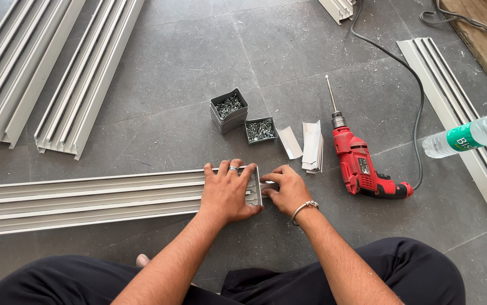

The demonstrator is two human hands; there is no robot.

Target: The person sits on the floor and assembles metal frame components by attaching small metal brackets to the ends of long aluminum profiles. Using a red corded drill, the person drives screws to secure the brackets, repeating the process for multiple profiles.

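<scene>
Nearest the camera are the person's legs in dark trousers [401, 271], folded on the grey tiled floor [170, 73], with both forearms reaching forward from them. The left hand [227, 191], fingers spread and a ring on one, presses flat on the right end of a long pale grey aluminium channel profile [85, 199]. The right hand [286, 189], with a metal bracelet at the wrist, sits just right of that end, its fingertips pinched on a small pale piece [268, 182] held against the profile's cut end; what the piece is cannot be made out.

The profile's long axis runs left to right, stretching away to the left edge, so its open end meets both hands, the left on top, the right at the face.

Just beyond the hands stand two small grey square tins of screws [230, 107], then folded white angle brackets [312, 146]. Right of these lies a red corded electric drill [362, 166], bit pointing far. A clear plastic water bottle [469, 135] rests on another profile at far right; more profiles [57, 73] lie far left.
</scene>
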